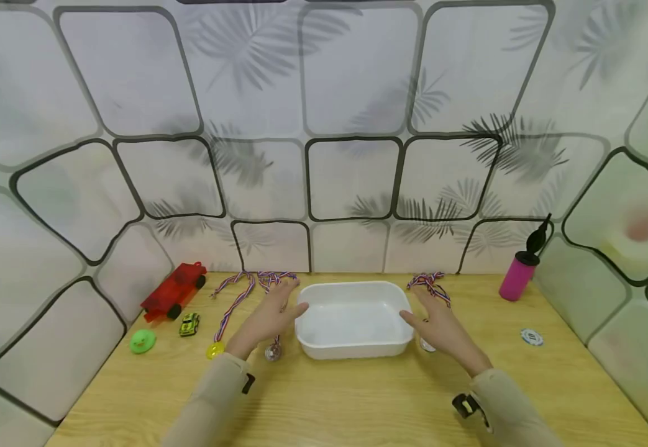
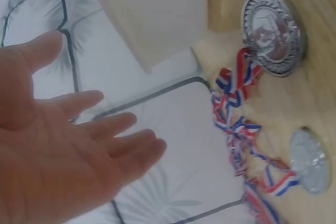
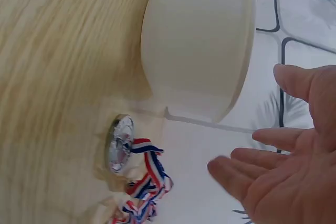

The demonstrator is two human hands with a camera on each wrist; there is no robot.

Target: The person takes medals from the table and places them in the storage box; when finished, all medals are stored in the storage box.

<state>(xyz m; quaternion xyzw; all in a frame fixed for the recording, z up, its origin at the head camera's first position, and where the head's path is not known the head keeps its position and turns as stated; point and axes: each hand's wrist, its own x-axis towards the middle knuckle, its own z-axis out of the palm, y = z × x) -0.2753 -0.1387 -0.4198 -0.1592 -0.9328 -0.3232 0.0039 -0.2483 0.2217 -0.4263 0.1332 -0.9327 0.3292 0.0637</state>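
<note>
Basin [image 1: 351, 352], white: set at the centre of the head frame, on a table [image 1: 357, 403]. Left hand [image 1: 268, 318]: held beside the basin's left end, fingers spread open. Right hand [image 1: 445, 330]: held beside the right end, fingers likewise extended. Left of the basin are laid a yellow medal [image 1: 215, 350] and a silver medal [image 1: 273, 352], both ribboned; a second silver medal [image 1: 427, 345] is partly covered by the right hand. Listed at left: red car [image 1: 175, 290], yellow car [image 1: 189, 325], green disc [image 1: 142, 341]. At right: pink pump [image 1: 518, 276], chip [image 1: 532, 337].
</note>
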